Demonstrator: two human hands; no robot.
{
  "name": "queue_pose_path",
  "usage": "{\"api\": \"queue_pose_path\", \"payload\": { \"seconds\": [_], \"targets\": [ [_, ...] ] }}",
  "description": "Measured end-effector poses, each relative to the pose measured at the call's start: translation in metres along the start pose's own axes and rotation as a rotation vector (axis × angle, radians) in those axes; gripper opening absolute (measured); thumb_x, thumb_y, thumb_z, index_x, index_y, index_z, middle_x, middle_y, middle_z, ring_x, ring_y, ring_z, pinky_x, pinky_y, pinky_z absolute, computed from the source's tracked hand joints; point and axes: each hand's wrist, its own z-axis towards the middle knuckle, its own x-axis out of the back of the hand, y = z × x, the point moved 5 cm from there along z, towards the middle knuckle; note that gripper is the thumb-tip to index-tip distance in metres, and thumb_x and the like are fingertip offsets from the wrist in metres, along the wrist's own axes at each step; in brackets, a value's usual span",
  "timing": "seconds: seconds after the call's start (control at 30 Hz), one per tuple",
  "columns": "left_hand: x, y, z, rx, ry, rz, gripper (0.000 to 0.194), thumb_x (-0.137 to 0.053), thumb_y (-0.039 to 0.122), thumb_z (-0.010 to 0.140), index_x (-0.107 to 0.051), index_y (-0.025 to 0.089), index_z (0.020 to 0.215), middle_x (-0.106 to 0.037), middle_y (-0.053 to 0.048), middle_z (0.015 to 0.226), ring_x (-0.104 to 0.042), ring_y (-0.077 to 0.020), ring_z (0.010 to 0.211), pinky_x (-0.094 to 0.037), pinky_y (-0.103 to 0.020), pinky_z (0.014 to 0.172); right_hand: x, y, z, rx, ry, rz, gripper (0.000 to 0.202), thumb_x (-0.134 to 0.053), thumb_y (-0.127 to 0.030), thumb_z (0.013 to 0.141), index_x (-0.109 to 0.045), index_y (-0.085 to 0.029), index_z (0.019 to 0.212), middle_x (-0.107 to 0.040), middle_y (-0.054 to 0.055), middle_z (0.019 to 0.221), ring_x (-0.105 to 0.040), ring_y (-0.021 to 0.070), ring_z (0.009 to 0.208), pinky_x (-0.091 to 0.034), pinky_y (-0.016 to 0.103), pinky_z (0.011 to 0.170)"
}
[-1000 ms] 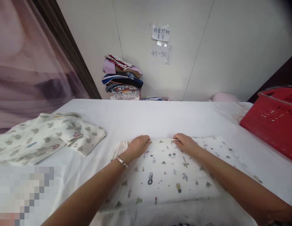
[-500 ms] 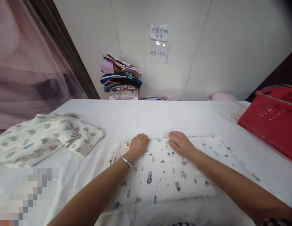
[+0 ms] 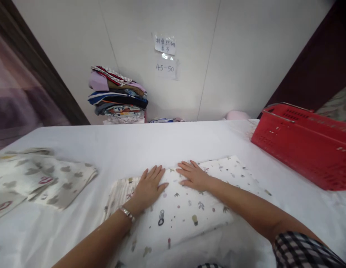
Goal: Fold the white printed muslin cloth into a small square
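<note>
Looks like a workroom, from handwritten notes (image 3: 165, 45) on a panelled wall (image 3: 240, 52), folded cloths (image 3: 118, 97) stacked beyond the far edge of the surface (image 3: 173, 143), a red basket (image 3: 298, 149) near its far right corner.

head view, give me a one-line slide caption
Left hand and right hand rest open on a white printed cloth, a red basket to the right.

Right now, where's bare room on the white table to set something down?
The white cloth-covered table is bare beyond the small-motif white fabric and between it and the red plastic basket. Crowded: centre, under your left hand and right hand; left, under the cream grey-patterned fabric.
</note>
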Motion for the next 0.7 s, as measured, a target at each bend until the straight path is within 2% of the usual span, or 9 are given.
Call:
{"api": "queue_pose_path", "payload": {
  "seconds": [0.1, 0.27, 0.4, 0.5, 0.6, 0.7],
  "targets": [
    [-0.009, -0.003, -0.001, 0.036, -0.017, 0.005, 0.059, -0.030, 0.052, 0.090, -0.041, 0.017, 0.136, -0.041, -0.008, 0.141, -0.033, -0.0266, 0.132, -0.024, -0.049, 0.108, 0.006, 0.011, -0.018, -0.040, 0.023, -0.036, 0.065, -0.028, -0.060, 0.091, -0.029, -0.021, 0.143, -0.013, 0.006, 0.152, -0.004, 0.0205, 0.140, 0.001, 0.043, 0.112],
    [-0.012, -0.005, 0.002, 0.036, 0.006, 0.008, 0.059, -0.031, 0.053, 0.089, -0.040, 0.019, 0.136, -0.042, -0.007, 0.140, -0.035, -0.0262, 0.131, -0.023, -0.049, 0.108, 0.006, 0.041, -0.041, -0.187, -0.011, -0.011, 0.062, -0.024, -0.059, 0.092, -0.026, -0.025, 0.144, -0.013, 0.003, 0.152, -0.005, 0.0208, 0.140, 0.000, 0.044, 0.112],
    [-0.014, -0.006, 0.001, 0.029, 0.022, 0.023, 0.060, -0.030, 0.052, 0.089, -0.039, 0.018, 0.137, -0.041, -0.007, 0.141, -0.036, -0.0262, 0.130, -0.025, -0.048, 0.108, 0.010, 0.043, -0.043, -0.183, -0.013, 0.026, 0.063, -0.025, -0.059, 0.091, -0.025, -0.025, 0.144, -0.010, 0.002, 0.152, -0.005, 0.0213, 0.140, 0.001, 0.043, 0.112],
    [-0.014, -0.007, 0.000, 0.021, 0.049, 0.032, 0.059, -0.031, 0.052, 0.089, -0.040, 0.019, 0.136, -0.042, -0.006, 0.140, -0.037, -0.0265, 0.129, -0.026, -0.048, 0.107, 0.022, 0.047, -0.054, -0.215, 0.045, 0.004, 0.063, -0.025, -0.058, 0.092, -0.027, -0.023, 0.144, -0.011, 0.004, 0.152, -0.004, 0.0207, 0.140, 0.001, 0.043, 0.112],
    [-0.014, -0.007, 0.001, 0.018, 0.066, 0.029, 0.059, -0.032, 0.052, 0.088, -0.040, 0.019, 0.136, -0.044, -0.007, 0.139, -0.038, -0.0269, 0.128, -0.027, -0.049, 0.106, 0.030, 0.068, -0.078, -0.345, 0.114, -0.075, 0.063, -0.024, -0.057, 0.092, -0.030, -0.021, 0.143, -0.014, 0.006, 0.151, -0.005, 0.0205, 0.140, 0.001, 0.045, 0.112],
    [-0.014, -0.007, 0.002, 0.020, 0.069, 0.025, 0.059, -0.032, 0.052, 0.088, -0.041, 0.019, 0.136, -0.045, -0.007, 0.138, -0.039, -0.0270, 0.128, -0.027, -0.050, 0.106, 0.025, 0.098, -0.100, -0.497, 0.108, -0.094, 0.064, -0.023, -0.059, 0.091, -0.028, -0.022, 0.143, -0.014, 0.006, 0.151, -0.006, 0.0209, 0.140, -0.001, 0.047, 0.111]
  ]
}}
